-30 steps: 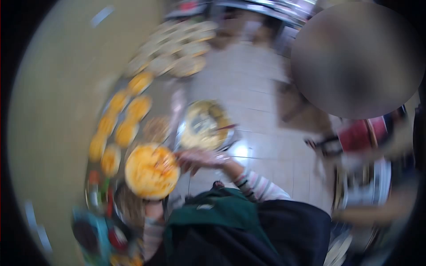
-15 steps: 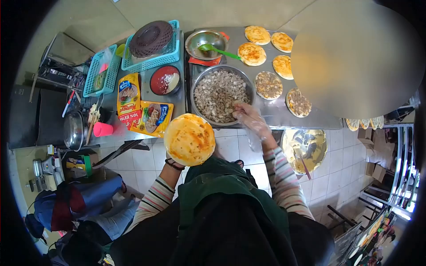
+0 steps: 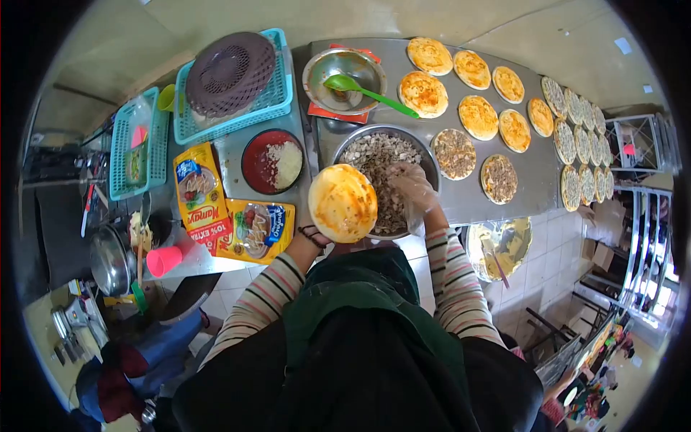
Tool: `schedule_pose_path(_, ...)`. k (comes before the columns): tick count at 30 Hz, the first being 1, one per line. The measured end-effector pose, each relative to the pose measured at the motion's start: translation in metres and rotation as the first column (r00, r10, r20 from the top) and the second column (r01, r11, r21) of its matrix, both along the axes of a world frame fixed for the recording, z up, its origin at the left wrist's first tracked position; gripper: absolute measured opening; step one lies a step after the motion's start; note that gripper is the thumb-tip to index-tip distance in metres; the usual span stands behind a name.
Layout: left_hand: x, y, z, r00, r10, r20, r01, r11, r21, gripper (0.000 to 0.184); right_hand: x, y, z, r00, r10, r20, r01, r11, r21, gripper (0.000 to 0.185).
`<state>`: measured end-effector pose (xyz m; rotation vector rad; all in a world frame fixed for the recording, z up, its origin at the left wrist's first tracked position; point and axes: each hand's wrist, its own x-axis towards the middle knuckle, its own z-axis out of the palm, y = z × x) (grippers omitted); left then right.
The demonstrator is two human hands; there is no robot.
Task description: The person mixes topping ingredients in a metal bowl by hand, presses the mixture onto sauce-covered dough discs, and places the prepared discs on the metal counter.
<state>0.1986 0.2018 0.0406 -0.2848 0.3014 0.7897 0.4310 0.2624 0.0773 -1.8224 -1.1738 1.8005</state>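
Here's the sauced round (image 3: 343, 204), up in the air at the left side of the big steel bowl (image 3: 389, 127), overlapping its rim from this view. The left hand (image 3: 320, 235) has hold of it at the near side, most of the fingers lost underneath. That's the risk: support on 1 side only, so a loosened grip or a dipped wrist could tip it and send the loose bits on its face sliding off.

Over to the right hand (image 3: 414, 189), down in the chopped filling (image 3: 368, 154) under a baggy clear glove. Closed on a pinch or just resting? Can't tell from here. Filling could cling to that loose plastic and drop on the way out, and a hard push sideways might shift the bowl, sitting so close to the worktop's (image 3: 471, 206) near edge.

Just beyond, 2 filling-covered rounds (image 3: 453, 154) lie to the bowl's right, the nearer within reach of a careless elbow or a falling crumb. Behind, a green spoon (image 3: 381, 99) juts out of a smaller steel bowl (image 3: 312, 78); a knock on that overhanging handle could flip it out. Farther right, 7 sauced rounds (image 3: 478, 117) lie close together, easily smeared by a trailing sleeve.
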Motion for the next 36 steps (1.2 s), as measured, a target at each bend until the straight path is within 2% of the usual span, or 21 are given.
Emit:
schedule_pose_path(1,0.008,0.007,-0.006,0.999,-0.044,0.012,0.044,0.999,-0.016,0.048,-0.003,-0.002,0.009,1.000,-0.021,0.007,0.021,1.000,-0.004,0.030)
schedule_pose_path(3,0.025,0.015,-0.019,0.996,-0.090,0.021,0.091,0.994,-0.057,0.048,-0.017,-0.011,0.019,0.948,0.110,-0.300,0.041,0.889,0.456,0.037)
schedule_pose_path(4,0.033,0.019,-0.024,0.995,-0.100,0.019,0.101,0.992,-0.079,0.048,-0.023,-0.012,0.023,0.953,0.092,-0.290,0.051,0.890,0.453,0.037)
schedule_pose_path(5,0.040,0.023,-0.026,0.997,-0.070,0.014,0.071,0.992,-0.103,0.047,-0.028,-0.011,0.024,0.970,0.198,0.142,-0.243,0.729,0.640,0.039)
schedule_pose_path(6,0.045,0.028,-0.028,0.997,-0.078,0.021,0.079,0.992,-0.102,0.047,-0.028,-0.012,0.025,0.810,0.186,0.557,-0.563,0.514,0.647,0.041)
schedule_pose_path(7,0.047,0.032,-0.029,0.998,-0.060,0.010,0.060,0.994,-0.090,0.047,-0.027,-0.020,0.026,0.805,0.164,0.570,-0.533,0.620,0.575,0.039)
schedule_pose_path(11,0.053,0.046,-0.017,1.000,0.002,0.018,-0.002,1.000,0.010,0.048,-0.029,-0.055,0.035,0.822,0.108,0.559,-0.466,0.692,0.551,0.032)
schedule_pose_path(14,0.058,0.049,-0.021,0.998,0.040,0.051,-0.041,0.999,0.029,0.048,-0.025,-0.038,0.026,0.910,0.022,0.413,-0.331,0.638,0.696,0.029)
schedule_pose_path(15,0.059,0.049,-0.027,0.996,0.056,0.064,-0.058,0.998,0.028,0.048,-0.027,-0.025,0.034,0.882,-0.076,0.465,-0.305,0.662,0.685,0.026)
schedule_pose_path(18,0.062,0.046,-0.043,0.989,0.093,0.117,-0.096,0.995,0.023,0.048,-0.032,-0.004,0.031,0.833,-0.124,0.539,-0.365,0.609,0.704,0.027)
schedule_pose_path(20,0.064,0.046,-0.049,0.977,0.114,0.178,-0.116,0.993,0.001,0.048,-0.042,-0.011,0.034,0.825,-0.021,0.565,-0.414,0.658,0.629,0.028)
schedule_pose_path(21,0.065,0.047,-0.051,0.995,0.095,0.030,-0.097,0.994,0.057,0.047,-0.045,-0.014,0.034,0.839,0.014,0.545,-0.447,0.591,0.672,0.029)
schedule_pose_path(22,0.065,0.047,-0.053,0.995,0.096,0.026,-0.097,0.994,0.052,0.047,-0.047,-0.016,0.036,0.849,0.048,0.526,-0.471,0.519,0.713,0.030)
schedule_pose_path(23,0.067,0.050,-0.040,0.995,0.097,0.011,-0.098,0.995,0.032,0.047,-0.039,-0.010,0.042,0.823,0.048,0.567,-0.472,0.612,0.634,0.030)
schedule_pose_path(26,0.073,0.051,-0.047,0.998,0.061,0.017,-0.061,0.998,-0.009,0.046,-0.028,-0.020,0.035,0.731,-0.069,0.679,-0.494,0.633,0.596,0.030)
schedule_pose_path(28,0.074,0.053,-0.048,0.997,0.066,0.027,-0.066,0.998,0.007,0.046,-0.039,-0.031,0.038,0.759,0.022,0.651,-0.475,0.703,0.529,0.029)
schedule_pose_path(30,0.075,0.055,-0.046,0.997,0.075,0.035,-0.075,0.997,0.018,0.046,-0.050,-0.038,0.044,0.827,0.022,0.562,-0.474,0.567,0.674,0.027)
schedule_pose_path(31,0.075,0.056,-0.045,0.996,0.080,0.038,-0.080,0.996,0.024,0.046,-0.053,-0.036,0.047,0.820,0.042,0.571,-0.448,0.668,0.594,0.025)
schedule_pose_path(32,0.076,0.057,-0.043,0.996,0.083,0.041,-0.084,0.996,0.031,0.046,-0.048,-0.031,0.044,0.819,0.042,0.573,-0.449,0.670,0.592,0.025)
schedule_pose_path(34,0.075,0.059,-0.042,0.994,0.094,0.048,-0.096,0.994,0.045,0.046,-0.038,-0.019,0.038,0.949,-0.103,0.297,-0.162,0.651,0.742,0.023)
schedule_pose_path(36,0.076,0.059,-0.044,0.994,0.097,0.050,-0.100,0.993,0.055,0.047,-0.042,-0.021,0.041,0.947,-0.035,0.321,-0.228,0.630,0.742,0.021)
